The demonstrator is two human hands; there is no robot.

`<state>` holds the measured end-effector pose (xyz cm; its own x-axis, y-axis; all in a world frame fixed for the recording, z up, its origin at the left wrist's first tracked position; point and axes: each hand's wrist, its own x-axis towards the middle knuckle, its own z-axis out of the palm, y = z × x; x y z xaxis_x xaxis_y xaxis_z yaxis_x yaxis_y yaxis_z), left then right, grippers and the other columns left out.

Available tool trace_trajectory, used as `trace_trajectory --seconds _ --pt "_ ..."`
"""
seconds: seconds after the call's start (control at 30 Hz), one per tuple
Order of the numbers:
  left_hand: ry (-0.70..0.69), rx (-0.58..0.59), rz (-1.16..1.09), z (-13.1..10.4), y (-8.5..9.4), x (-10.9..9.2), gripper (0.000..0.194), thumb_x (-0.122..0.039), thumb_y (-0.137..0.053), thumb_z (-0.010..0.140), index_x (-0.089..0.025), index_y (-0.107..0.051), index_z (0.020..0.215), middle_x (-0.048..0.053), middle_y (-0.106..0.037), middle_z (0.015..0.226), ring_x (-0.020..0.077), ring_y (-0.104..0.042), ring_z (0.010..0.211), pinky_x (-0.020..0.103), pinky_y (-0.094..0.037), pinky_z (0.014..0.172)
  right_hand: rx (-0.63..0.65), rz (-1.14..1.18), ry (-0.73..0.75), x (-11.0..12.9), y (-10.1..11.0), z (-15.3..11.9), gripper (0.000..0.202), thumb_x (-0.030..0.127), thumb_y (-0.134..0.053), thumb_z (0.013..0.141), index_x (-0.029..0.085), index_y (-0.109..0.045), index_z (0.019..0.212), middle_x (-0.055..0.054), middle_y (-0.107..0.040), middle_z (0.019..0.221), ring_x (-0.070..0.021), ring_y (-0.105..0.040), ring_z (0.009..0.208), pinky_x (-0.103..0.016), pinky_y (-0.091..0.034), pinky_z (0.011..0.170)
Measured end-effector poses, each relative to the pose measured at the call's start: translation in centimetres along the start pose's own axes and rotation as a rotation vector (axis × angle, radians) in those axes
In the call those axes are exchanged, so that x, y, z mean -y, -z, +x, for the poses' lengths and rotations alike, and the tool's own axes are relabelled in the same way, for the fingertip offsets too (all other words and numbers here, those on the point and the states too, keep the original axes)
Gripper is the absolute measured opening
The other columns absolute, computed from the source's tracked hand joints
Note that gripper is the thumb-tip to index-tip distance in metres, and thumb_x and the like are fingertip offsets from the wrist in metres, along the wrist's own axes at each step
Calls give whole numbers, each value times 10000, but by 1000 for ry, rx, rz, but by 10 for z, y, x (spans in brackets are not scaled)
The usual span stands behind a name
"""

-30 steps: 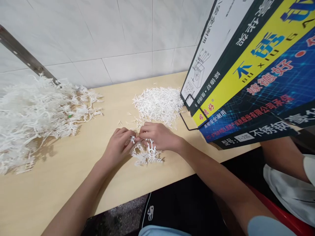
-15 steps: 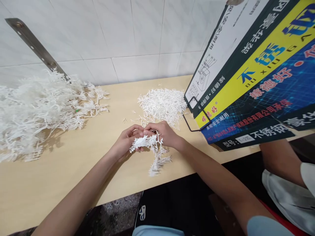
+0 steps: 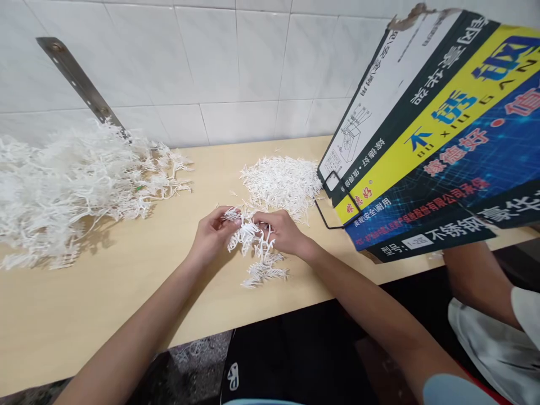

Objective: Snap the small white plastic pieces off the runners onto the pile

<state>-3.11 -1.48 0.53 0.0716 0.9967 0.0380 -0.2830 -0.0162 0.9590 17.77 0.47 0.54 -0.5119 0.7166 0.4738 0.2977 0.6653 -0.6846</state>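
Observation:
Between my two hands is a white branched plastic sprig (image 3: 265, 247) with many fine prongs; its lower part hangs just over or onto the tabletop. My left hand (image 3: 212, 233) pinches pronged tips at its left end between thumb and fingers. On the other side, my right hand (image 3: 283, 232) is closed around its stems, and the fingertips are partly hidden. Just beyond my hands lies a heap of small loose white plastic bits (image 3: 282, 183). A far larger tangle of white branched sprigs (image 3: 80, 180) covers the left of the table.
A large printed cardboard box (image 3: 422, 146) stands tilted at the right, with a black wire stand (image 3: 331, 226) at its corner. A metal bracket (image 3: 80, 81) leans on the tiled wall (image 3: 240, 56). Another person's arm (image 3: 481, 281) shows beyond the box, above the wooden table's edge (image 3: 202, 329).
My left hand has drawn slightly apart from my right and turned, now gripping pronged tips. The sprig has shifted between them. The view has tilted slightly.

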Motion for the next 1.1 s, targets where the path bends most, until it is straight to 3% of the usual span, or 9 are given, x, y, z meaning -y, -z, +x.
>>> trace_trajectory --seconds 0.17,0.3,0.4,0.53,0.7,0.8,0.9,1.0,1.1 --pt "-11 -103 -165 6 8 -5 300 -233 -890 682 -198 -718 926 3 -680 762 128 -631 694 261 -527 705 -223 238 -100 7 2 3 222 266 -599 918 187 -532 721 25 -525 682 -99 -476 618 -239 -380 619" --pt "-22 -114 -281 6 5 -11 330 -242 -835 743 -239 -702 1044 18 -708 985 134 -670 813 284 -560 799 -123 459 -352 7 -3 2 110 304 -622 902 212 -570 931 25 -608 689 -116 -561 561 -238 -457 550" --pt "43 35 -280 4 -1 -11 525 -220 -833 720 -278 -664 1213 52 -649 1305 160 -680 912 298 -561 811 -8 636 -562 6 -9 1 205 338 -623 896 239 -534 1051 54 -614 604 -113 -529 421 -203 -391 399" --pt "86 211 85 -2 -5 -6 498 -251 -822 744 -211 -668 1216 109 -687 1199 240 -688 937 358 -548 835 45 748 -652 5 -10 3 230 411 -609 921 242 -528 1054 86 -551 499 -98 -453 332 -177 -327 323" --pt "-173 -66 506 -12 -5 -10 135 -316 -739 848 -200 -723 915 38 -668 872 181 -599 770 273 -477 725 -125 753 -592 6 -8 5 248 415 -678 883 238 -533 977 76 -538 557 -101 -502 399 -178 -352 331" --pt "-106 97 445 -18 -8 -16 266 -411 -654 927 -172 -731 838 54 -669 794 199 -593 749 293 -484 722 -84 776 -535 10 -7 5 268 452 -666 904 245 -521 991 62 -571 621 -106 -537 439 -194 -386 381" --pt "-9 192 286 -20 -14 -15 336 -423 -725 883 -182 -726 1118 90 -720 969 235 -649 842 319 -523 745 -22 703 -460 14 -3 4 238 463 -602 960 244 -545 1032 46 -594 673 -108 -531 471 -223 -420 452" --pt "114 200 212 -17 -15 -11 451 -389 -804 819 -204 -687 1213 45 -703 862 185 -636 712 269 -507 625 -62 432 -305 14 0 5 164 374 -585 983 218 -614 1023 -3 -619 804 -143 -599 679 -264 -477 625" --pt "163 112 270 -12 -8 -10 289 -399 -807 810 -172 -738 976 -3 -627 665 121 -544 530 221 -419 490 -167 184 -154 13 0 5 84 263 -614 949 195 -662 961 -58 -596 976 -192 -603 922 -314 -478 796"
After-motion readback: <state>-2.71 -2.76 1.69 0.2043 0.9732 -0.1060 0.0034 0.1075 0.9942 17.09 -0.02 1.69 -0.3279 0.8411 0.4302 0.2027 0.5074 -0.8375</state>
